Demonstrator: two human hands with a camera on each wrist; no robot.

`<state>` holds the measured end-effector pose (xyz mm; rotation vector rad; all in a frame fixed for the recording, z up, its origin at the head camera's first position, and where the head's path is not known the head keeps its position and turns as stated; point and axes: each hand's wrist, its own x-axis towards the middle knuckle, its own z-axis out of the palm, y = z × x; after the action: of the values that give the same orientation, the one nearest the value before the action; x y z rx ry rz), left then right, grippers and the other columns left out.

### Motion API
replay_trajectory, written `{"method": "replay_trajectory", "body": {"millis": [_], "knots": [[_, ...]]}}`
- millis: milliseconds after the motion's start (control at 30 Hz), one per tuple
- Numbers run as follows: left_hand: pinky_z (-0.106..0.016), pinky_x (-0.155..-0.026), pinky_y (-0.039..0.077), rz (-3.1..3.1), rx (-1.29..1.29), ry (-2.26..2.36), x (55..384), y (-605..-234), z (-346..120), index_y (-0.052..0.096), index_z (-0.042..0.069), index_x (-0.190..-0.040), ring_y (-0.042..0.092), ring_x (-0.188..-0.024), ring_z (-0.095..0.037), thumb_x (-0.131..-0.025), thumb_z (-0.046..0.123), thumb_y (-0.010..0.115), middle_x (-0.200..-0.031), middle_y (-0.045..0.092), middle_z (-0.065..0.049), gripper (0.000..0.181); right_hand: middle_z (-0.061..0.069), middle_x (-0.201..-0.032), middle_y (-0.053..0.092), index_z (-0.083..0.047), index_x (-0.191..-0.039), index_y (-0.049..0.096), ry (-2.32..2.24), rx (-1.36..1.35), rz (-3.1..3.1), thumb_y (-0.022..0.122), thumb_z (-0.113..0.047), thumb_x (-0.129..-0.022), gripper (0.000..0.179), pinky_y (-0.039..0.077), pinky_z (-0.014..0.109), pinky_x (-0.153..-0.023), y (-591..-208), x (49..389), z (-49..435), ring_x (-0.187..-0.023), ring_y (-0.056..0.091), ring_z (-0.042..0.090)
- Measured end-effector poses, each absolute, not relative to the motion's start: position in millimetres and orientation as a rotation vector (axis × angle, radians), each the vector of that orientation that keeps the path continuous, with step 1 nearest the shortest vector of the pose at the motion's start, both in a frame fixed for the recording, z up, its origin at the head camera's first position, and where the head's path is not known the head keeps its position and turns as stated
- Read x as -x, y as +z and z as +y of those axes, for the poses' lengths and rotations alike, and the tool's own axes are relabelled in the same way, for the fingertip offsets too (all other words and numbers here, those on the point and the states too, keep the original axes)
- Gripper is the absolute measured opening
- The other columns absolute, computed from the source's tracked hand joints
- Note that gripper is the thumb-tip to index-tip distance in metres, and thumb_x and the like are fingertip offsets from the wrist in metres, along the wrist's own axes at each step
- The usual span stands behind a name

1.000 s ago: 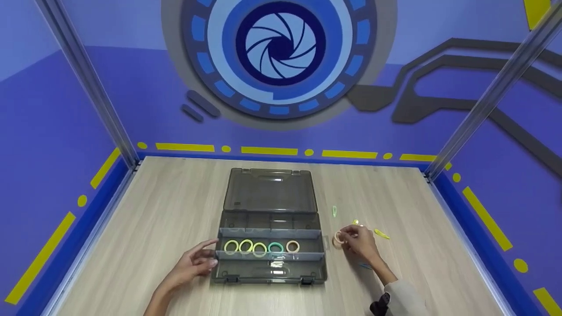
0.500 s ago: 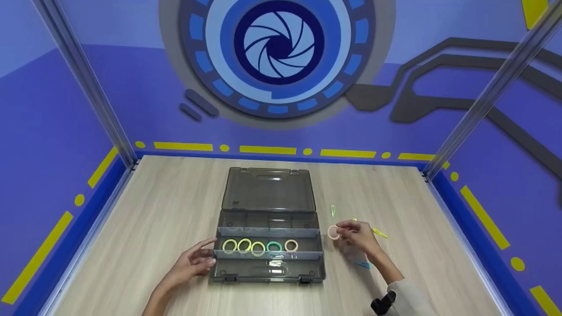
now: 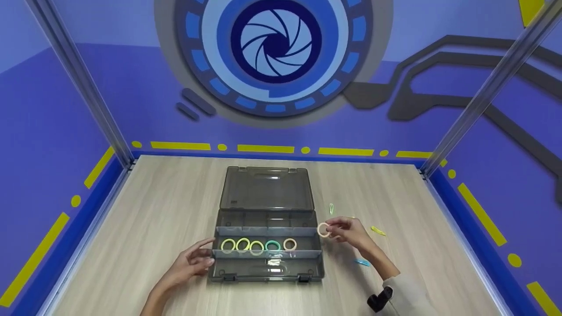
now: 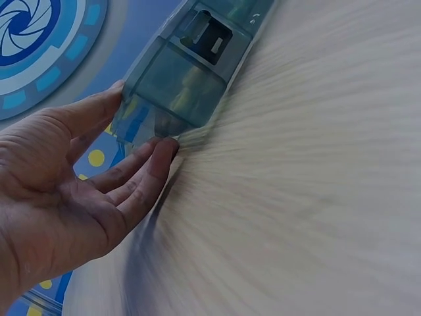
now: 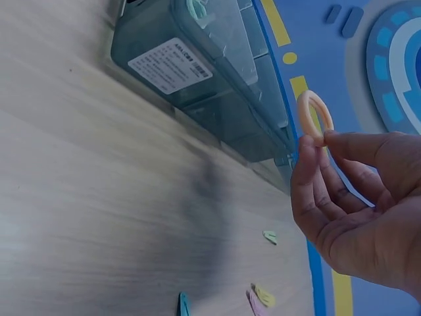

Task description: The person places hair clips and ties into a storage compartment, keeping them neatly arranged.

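My right hand [image 3: 349,231] pinches a peach hair tie [image 3: 323,230] between thumb and fingertips, at the right edge of a smoky see-through divided box [image 3: 292,267]. In the right wrist view that hair tie [image 5: 316,118] stands upright, clear of the box wall [image 5: 217,115]. Along the box's middle compartment lie yellow hair ties [image 3: 243,244], a green hair tie [image 3: 272,245] and a peach one [image 3: 290,244]. Fingers of my left hand [image 3: 186,265] touch the box's left side, loosely bent. The left wrist view has these fingertips [image 4: 161,155] at the box corner [image 4: 177,82].
Hair clips lie right of the box: green [image 3: 331,208], yellow [image 3: 378,230] and blue [image 3: 362,262]. A pink clip [image 5: 255,303] shows in the right wrist view. The box lid [image 3: 268,188] is folded back toward the wall.
My right hand has lifted the peach hair tie off the table and carried it left, to the box's edge. The left hand stays at the box.
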<state>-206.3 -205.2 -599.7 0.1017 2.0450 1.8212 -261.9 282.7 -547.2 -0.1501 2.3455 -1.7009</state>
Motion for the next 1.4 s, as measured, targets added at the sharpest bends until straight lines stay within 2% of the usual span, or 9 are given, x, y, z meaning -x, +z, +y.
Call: {"method": "replay_trajectory", "body": {"millis": [167,300,533,667,767,967,1100,1400], "knots": [[-0.036,-0.084,0.058,2.036,-0.12,1.82,207.6,-597.9,-208.4,0.034,0.004,-0.157,0.064,-0.104,-0.016,-0.098,0.021,0.07,-0.137,0.055,-0.027,0.072,0.022,-0.106,0.073,0.012,-0.123,0.064,-1.707,0.196,2.3,0.067,-0.011,-0.099,0.034,0.062,0.032,-0.074,-544.5,264.4,271.3,-0.082,0.07,0.011],[-0.036,-0.084,0.058,2.027,-0.118,1.818,207.0,-596.9,-209.3,0.033,0.005,-0.158,0.064,-0.105,-0.017,-0.098,0.022,0.07,-0.139,0.053,-0.029,0.072,0.022,-0.103,0.074,0.012,-0.12,0.065,-1.675,0.214,2.305,0.067,-0.011,-0.098,0.032,0.061,0.029,-0.07,-543.5,264.1,262.2,-0.08,0.07,0.012],[-0.034,-0.082,0.057,2.03,-0.139,1.822,207.1,-598.0,-208.9,0.033,0.005,-0.158,0.064,-0.104,-0.016,-0.098,0.021,0.07,-0.14,0.052,-0.031,0.072,0.027,-0.096,0.074,0.01,-0.112,0.07,-1.583,0.313,2.413,0.07,-0.007,-0.095,0.024,0.055,0.024,-0.061,-547.3,263.5,248.9,-0.072,0.066,0.01],[-0.034,-0.081,0.057,2.041,-0.151,1.817,208.2,-599.7,-208.9,0.033,0.004,-0.157,0.064,-0.102,-0.016,-0.098,0.019,0.069,-0.138,0.052,-0.032,0.07,0.026,-0.092,0.074,0.008,-0.106,0.073,-1.505,0.375,2.492,0.071,-0.005,-0.094,0.018,0.05,0.019,-0.056,-552.1,262.8,241.2,-0.068,0.065,0.013],[-0.034,-0.082,0.057,2.041,-0.144,1.817,208.8,-600.7,-208.8,0.034,0.005,-0.157,0.064,-0.103,-0.016,-0.098,0.019,0.069,-0.139,0.052,-0.032,0.071,0.022,-0.087,0.075,0.007,-0.102,0.075,-1.439,0.435,2.57,0.071,-0.001,-0.092,0.014,0.047,0.016,-0.053,-555.3,262.3,235.5,-0.065,0.064,0.014],[-0.035,-0.083,0.058,2.027,-0.138,1.824,206.7,-600.6,-208.8,0.033,0.005,-0.158,0.064,-0.104,-0.016,-0.099,0.02,0.068,-0.141,0.05,-0.034,0.07,0.012,-0.082,0.074,0.003,-0.094,0.077,-1.233,0.516,2.765,0.073,0.001,-0.087,0.008,0.042,0.016,-0.054,-559.9,261.6,224.4,-0.063,0.053,0.006],[-0.033,-0.081,0.057,2.02,-0.148,1.829,206.0,-600.3,-207.6,0.032,0.004,-0.158,0.064,-0.103,-0.015,-0.099,0.019,0.069,-0.14,0.05,-0.033,0.071,0.007,-0.08,0.074,-0.001,-0.092,0.078,-1.115,0.506,2.843,0.074,0.0,-0.088,0.005,0.043,0.018,-0.054,-562.3,258.3,219.7,-0.063,0.052,0.004],[-0.033,-0.082,0.057,2.033,-0.158,1.825,206.5,-598.4,-206.8,0.033,0.004,-0.158,0.063,-0.104,-0.015,-0.098,0.021,0.069,-0.14,0.051,-0.032,0.071,0.006,-0.081,0.075,-0.002,-0.093,0.079,-1.052,0.476,2.885,0.077,-0.003,-0.087,0.006,0.043,0.019,-0.053,-566.0,257.1,218.3,-0.061,0.054,0.004]]}}
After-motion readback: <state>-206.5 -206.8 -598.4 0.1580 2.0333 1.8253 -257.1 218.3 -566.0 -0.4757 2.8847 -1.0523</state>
